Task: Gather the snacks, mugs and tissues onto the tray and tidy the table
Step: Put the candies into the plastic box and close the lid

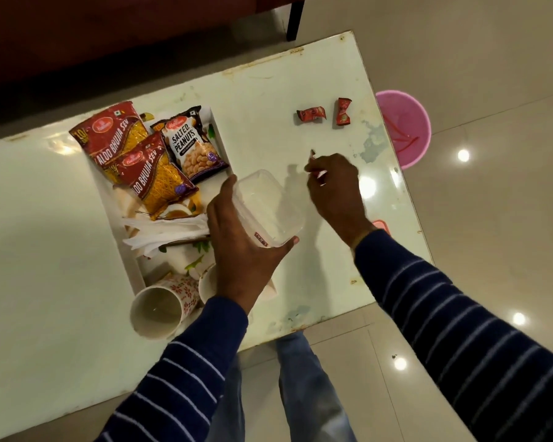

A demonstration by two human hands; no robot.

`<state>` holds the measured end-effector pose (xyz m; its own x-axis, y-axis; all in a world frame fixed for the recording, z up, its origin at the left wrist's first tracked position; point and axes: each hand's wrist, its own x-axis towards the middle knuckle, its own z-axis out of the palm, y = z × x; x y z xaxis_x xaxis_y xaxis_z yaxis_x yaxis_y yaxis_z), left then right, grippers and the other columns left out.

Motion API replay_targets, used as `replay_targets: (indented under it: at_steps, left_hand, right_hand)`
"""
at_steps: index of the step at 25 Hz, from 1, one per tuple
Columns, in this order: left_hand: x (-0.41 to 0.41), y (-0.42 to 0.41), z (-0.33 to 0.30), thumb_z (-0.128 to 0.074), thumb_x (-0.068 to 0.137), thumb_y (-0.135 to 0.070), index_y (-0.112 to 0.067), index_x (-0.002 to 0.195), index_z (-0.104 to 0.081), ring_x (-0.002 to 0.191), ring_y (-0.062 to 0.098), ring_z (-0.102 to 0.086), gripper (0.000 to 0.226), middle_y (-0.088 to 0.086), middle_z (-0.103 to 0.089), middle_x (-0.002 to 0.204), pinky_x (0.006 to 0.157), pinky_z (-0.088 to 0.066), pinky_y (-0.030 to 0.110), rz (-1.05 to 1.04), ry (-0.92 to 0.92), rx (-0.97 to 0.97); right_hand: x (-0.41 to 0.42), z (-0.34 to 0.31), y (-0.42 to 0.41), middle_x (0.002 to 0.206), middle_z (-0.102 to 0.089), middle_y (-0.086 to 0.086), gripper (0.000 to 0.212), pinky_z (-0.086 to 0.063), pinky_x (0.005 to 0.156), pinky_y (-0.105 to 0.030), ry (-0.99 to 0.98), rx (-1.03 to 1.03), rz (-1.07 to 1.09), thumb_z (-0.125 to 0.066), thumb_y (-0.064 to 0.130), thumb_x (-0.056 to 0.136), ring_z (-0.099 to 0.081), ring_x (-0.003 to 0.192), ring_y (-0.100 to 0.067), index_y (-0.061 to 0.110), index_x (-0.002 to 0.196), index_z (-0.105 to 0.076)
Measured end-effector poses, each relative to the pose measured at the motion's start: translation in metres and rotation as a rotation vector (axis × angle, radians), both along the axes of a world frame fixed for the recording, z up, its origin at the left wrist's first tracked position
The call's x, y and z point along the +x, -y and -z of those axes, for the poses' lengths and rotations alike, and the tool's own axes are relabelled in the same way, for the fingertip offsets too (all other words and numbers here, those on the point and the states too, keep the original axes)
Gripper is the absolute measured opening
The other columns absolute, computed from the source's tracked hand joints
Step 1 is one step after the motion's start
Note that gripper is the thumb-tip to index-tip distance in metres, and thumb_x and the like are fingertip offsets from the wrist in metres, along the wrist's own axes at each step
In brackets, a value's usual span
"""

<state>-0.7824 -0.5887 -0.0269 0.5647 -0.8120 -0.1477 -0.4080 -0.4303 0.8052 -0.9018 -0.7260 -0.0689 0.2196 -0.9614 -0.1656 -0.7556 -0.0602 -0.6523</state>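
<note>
You are holding a clear plastic container (pixel 268 208) in your left hand (pixel 240 250), with the fingers and thumb curled round its near end, just beside the right edge of the tray (pixel 131 266). Your right hand (pixel 336 183) is pinching a small item at its fingertips; it is too small to identify, though it is probably a sweet wrapper. The hand is hovering just right of the container's open top.

The tray is already carrying the snack packets (pixel 147 154), the tissues (pixel 170 231) and the mugs (pixel 160 307). Two red wrapped sweets (pixel 326 114) are lying on the bench (pixel 268 100), well beyond your right hand toward the far right corner.

The deciding relation is this: the sweets are lying ahead of the right hand, away from the tray, and the right hand is clearly the nearer one. The left sweet is lying with its long axis across your reach; the right one is pointing roughly away from you. The likely next step is releasing the pinched item into the container, then reaching forward with the right hand. A pink bucket (pixel 406 129) is standing on the floor past the bench edge.
</note>
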Motion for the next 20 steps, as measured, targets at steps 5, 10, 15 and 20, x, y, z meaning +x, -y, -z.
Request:
replay_targets:
  at_steps: [5,10,15,20]
  left_hand:
    - [-0.005,0.015,0.008,-0.097,0.050,-0.027,-0.012,0.149,-0.029,0.129,0.001,-0.029,0.121,0.005,-0.038,0.149,0.099,-0.022,-0.005,0.034,-0.068,0.025]
    - [-0.004,0.019,0.016,-0.098,0.047,-0.026,-0.023,0.148,-0.027,0.130,-0.002,-0.035,0.123,-0.004,-0.040,0.147,0.105,-0.038,0.015,0.021,-0.156,0.009]
    - [-0.007,0.017,0.021,-0.097,0.048,-0.027,-0.027,0.149,-0.025,0.135,0.012,-0.038,0.124,-0.005,-0.039,0.148,0.107,-0.046,0.041,0.022,-0.199,0.018]
    - [-0.013,0.018,0.023,-0.096,0.051,-0.019,-0.018,0.149,-0.025,0.133,0.014,-0.039,0.120,0.001,-0.039,0.146,0.104,-0.043,0.017,0.039,-0.204,0.023]
  right_hand:
    - [-0.014,-0.081,-0.034,0.101,-0.066,0.001,0.015,-0.049,0.063,-0.014,0.293,-0.080,-0.232,-0.067,0.015,0.086,-0.064,0.078,-0.009,0.020,0.099,-0.072]
    - [-0.015,-0.072,0.007,0.112,-0.069,0.007,0.023,-0.048,0.064,-0.011,0.298,-0.128,-0.129,-0.066,0.028,0.090,-0.063,0.081,-0.003,0.019,0.111,-0.070]
    - [-0.025,0.008,0.097,0.144,-0.045,-0.012,0.048,-0.040,0.107,-0.042,-0.215,-0.001,-0.208,-0.058,0.018,0.093,-0.045,0.130,-0.029,0.018,0.140,-0.049]
    - [-0.022,0.037,0.112,0.127,-0.056,-0.015,0.037,-0.046,0.094,-0.038,-0.438,-0.134,-0.310,-0.049,0.017,0.095,-0.049,0.118,-0.034,0.015,0.131,-0.058]
